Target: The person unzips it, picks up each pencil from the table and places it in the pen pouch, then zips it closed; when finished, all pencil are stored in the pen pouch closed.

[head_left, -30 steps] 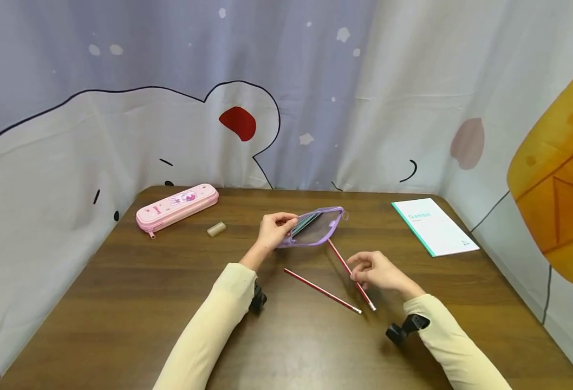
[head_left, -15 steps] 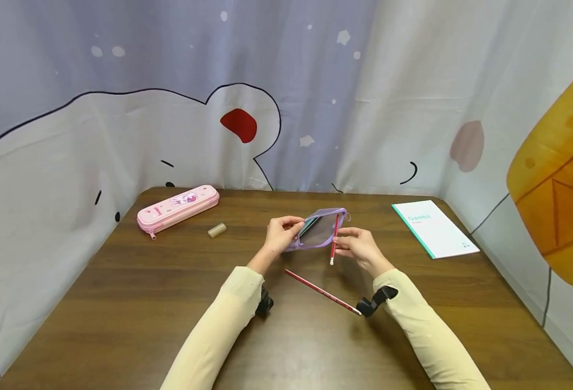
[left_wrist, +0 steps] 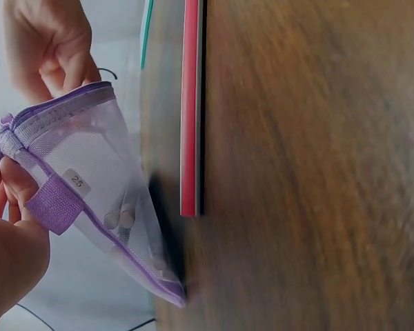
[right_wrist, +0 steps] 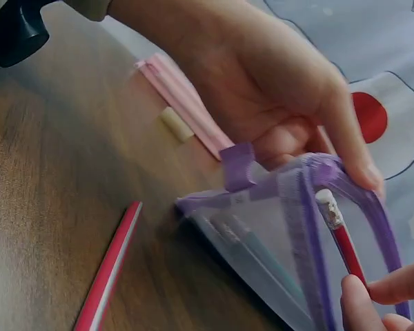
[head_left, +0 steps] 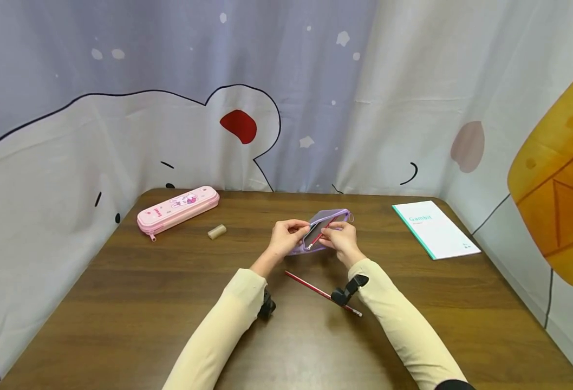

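Note:
A purple mesh pouch [head_left: 332,218] stands tilted on the brown table [head_left: 121,303], its zip mouth held wide. My left hand [head_left: 285,236] pinches the pouch's left end by its purple tab [right_wrist: 239,165]. My right hand [head_left: 341,239] pinches a red pencil [head_left: 317,238] that lies slanted in the pouch's mouth, its white eraser end [right_wrist: 329,207] sticking out toward me. The pouch [left_wrist: 90,200] holds some pens. A second red pencil [head_left: 321,292] lies on the table just in front of the hands, and shows beside the pouch as pencil [left_wrist: 191,103].
A pink pencil case [head_left: 177,208] lies at the back left, with a small beige eraser [head_left: 216,231] near it. A white notebook with a green edge [head_left: 435,228] lies at the back right. Printed curtains close in the table on three sides.
My right hand lifted one red pencil off the table, carried it to the pouch and set it into the open mouth. My left hand kept hold of the pouch.

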Demonstrator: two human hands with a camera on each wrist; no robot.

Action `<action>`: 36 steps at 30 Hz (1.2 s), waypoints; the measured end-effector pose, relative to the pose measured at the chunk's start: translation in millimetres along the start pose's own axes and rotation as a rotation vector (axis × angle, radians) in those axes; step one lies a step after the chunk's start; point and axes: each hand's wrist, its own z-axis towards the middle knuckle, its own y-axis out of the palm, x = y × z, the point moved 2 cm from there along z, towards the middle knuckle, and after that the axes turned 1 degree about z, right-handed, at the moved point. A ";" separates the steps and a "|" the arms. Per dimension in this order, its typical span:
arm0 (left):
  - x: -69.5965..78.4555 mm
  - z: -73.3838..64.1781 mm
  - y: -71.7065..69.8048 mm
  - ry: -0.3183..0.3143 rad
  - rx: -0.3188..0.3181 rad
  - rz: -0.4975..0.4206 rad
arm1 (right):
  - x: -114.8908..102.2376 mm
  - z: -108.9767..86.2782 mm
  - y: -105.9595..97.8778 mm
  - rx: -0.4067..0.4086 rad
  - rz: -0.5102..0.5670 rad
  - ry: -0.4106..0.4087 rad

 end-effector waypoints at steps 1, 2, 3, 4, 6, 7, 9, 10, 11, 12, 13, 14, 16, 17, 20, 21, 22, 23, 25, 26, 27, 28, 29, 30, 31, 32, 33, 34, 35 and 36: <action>1.3 -0.7 0.5 0.000 -0.004 0.002 | 0.5 0.2 2.5 0.007 -0.026 -0.015; 1.9 -1.1 0.9 -0.001 -0.006 0.002 | 1.4 0.5 4.2 0.013 -0.073 -0.029; 2.5 -1.4 1.2 -0.005 -0.006 0.001 | 2.5 0.6 5.6 0.011 -0.134 -0.046; 3.1 -1.8 1.4 -0.009 -0.005 0.002 | 3.6 0.5 6.7 0.007 -0.201 -0.065; 3.1 -1.4 1.4 -0.011 -0.003 0.006 | 5.5 -0.7 7.5 -0.004 -0.341 -0.117; 2.7 -1.3 0.9 -0.015 0.000 0.006 | 6.2 -1.6 7.2 -0.010 -0.409 -0.145; 2.0 -0.9 -0.2 -0.024 0.003 0.003 | 6.7 -3.8 5.2 -0.012 -0.534 -0.199; 1.4 -0.4 -1.0 -0.026 0.005 0.000 | 5.8 -5.4 4.0 -0.013 -0.587 -0.232; 1.0 0.1 -1.8 -0.027 0.007 -0.001 | 4.5 -7.0 2.5 -0.017 -0.636 -0.262; 0.5 0.8 -2.7 -0.030 0.010 -0.007 | 2.8 -8.9 1.0 -0.024 -0.685 -0.293; 0.2 1.4 -3.5 -0.030 0.012 -0.010 | 1.0 -10.7 -0.6 -0.034 -0.728 -0.323; 0.0 2.1 -4.1 -0.028 0.013 -0.014 | -1.1 -12.9 -2.4 -0.047 -0.765 -0.357; -0.8 3.4 -5.3 -0.025 0.018 -0.023 | -5.0 -18.0 -6.1 -0.073 -0.808 -0.418; -0.9 3.8 -5.7 -0.023 0.021 -0.032 | -6.6 -21.1 -8.3 -0.087 -0.818 -0.444; 2.6 3.6 -7.3 -0.025 0.028 -0.054 | -10.1 -33.0 -17.1 -0.148 -0.835 -0.515; 6.3 2.0 -8.2 -0.023 0.033 -0.060 | -10.2 -37.8 -20.1 -0.188 -0.854 -0.535; 10.0 0.6 -8.8 -0.023 0.034 -0.065 | -10.1 -43.8 -23.4 -0.242 -0.890 -0.556; 14.0 -0.9 -9.5 -0.023 0.035 -0.070 | -9.2 -50.1 -26.6 -0.306 -0.936 -0.570; 22.9 -4.7 -11.0 -0.021 0.043 -0.066 | -4.6 -63.7 -32.6 -0.453 -1.048 -0.588; 27.1 -7.1 -11.8 -0.019 0.047 -0.066 | -0.9 -70.8 -35.0 -0.521 -1.110 -0.600; 28.1 -7.6 -12.0 -0.020 0.050 -0.063 | 3.1 -78.0 -37.2 -0.574 -1.166 -0.612; 28.6 -7.8 -12.1 -0.023 0.051 -0.060 | 7.0 -85.1 -39.3 -0.610 -1.217 -0.624; 29.5 -8.3 -12.2 -0.024 0.054 -0.058 | 11.3 -91.0 -41.1 -0.627 -1.256 -0.638; 30.0 -8.7 -12.2 -0.027 0.056 -0.054 | 15.5 -96.4 -42.5 -0.629 -1.284 -0.662; 30.1 -8.8 -12.2 -0.029 0.056 -0.053 | 19.3 -101.1 -43.5 -0.616 -1.302 -0.688; 29.5 -8.4 -12.4 -0.033 0.055 -0.051 | 22.8 -105.1 -44.1 -0.598 -1.310 -0.716; 28.7 -8.0 -12.4 -0.036 0.055 -0.050 | 25.6 -108.5 -44.5 -0.577 -1.308 -0.739; 28.2 -7.7 -12.7 -0.038 0.055 -0.049 | 28.0 -111.2 -44.5 -0.556 -1.304 -0.759; 25.7 -6.1 -12.8 -0.040 0.053 -0.049 | 30.2 -113.1 -44.3 -0.537 -1.296 -0.775; 22.9 -4.4 -12.8 -0.042 0.049 -0.051 | 31.6 -114.3 -44.0 -0.521 -1.287 -0.788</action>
